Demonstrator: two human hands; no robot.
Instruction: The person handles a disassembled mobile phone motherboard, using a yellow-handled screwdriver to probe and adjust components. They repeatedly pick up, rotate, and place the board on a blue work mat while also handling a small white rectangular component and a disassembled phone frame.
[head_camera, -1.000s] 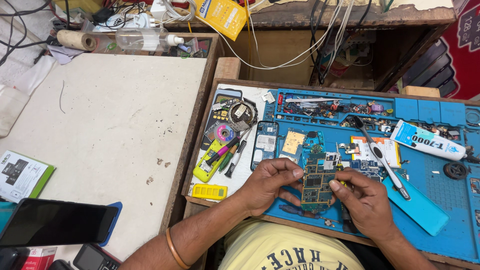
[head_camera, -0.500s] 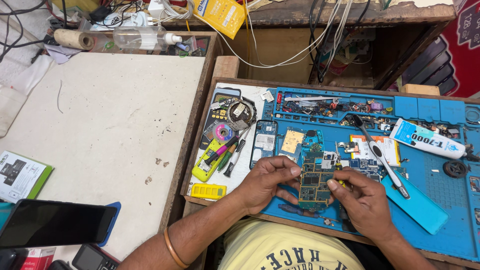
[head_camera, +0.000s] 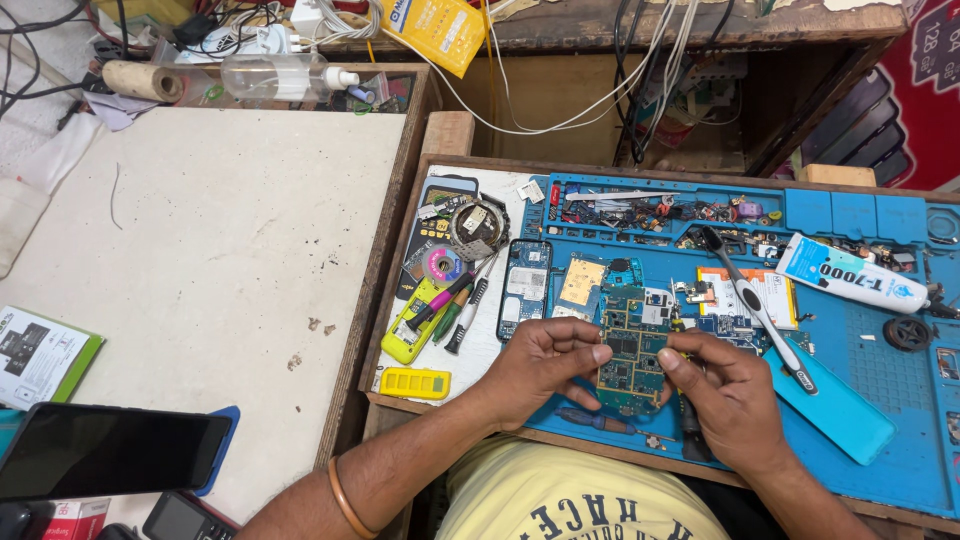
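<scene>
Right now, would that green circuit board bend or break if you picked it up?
The circuit board looks thin and flat, so probably stiff and light. The left hand holds it by its edge with the right hand close beside, which suggests care. Its small exposed parts seem fragile; it would not roll.

My blue mat covers the wooden bench; on it lie a toothbrush, a glue tube and a phone frame. On the white table: a black phone.
</scene>
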